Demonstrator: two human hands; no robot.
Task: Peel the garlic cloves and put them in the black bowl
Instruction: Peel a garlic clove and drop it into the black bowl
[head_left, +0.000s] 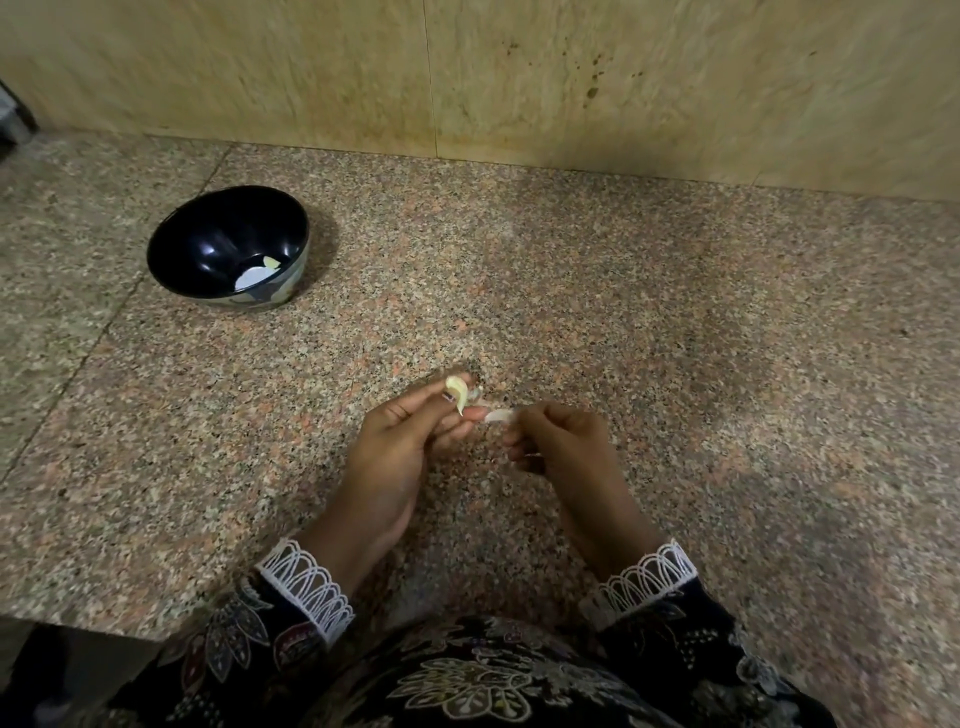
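1. Left hand pinches a garlic clove above the desk.
2. Right hand pinches a strip of peel beside the clove.
3. Bowl sits far left, one clove inside.

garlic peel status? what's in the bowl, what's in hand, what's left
Done: the black bowl already holds at least one pale peeled clove. In hand: the left hand pinches a garlic clove, while the right hand pulls a strip of skin off it. Left: finish peeling this clove and drop it into the bowl. No other unpeeled cloves show on the counter.
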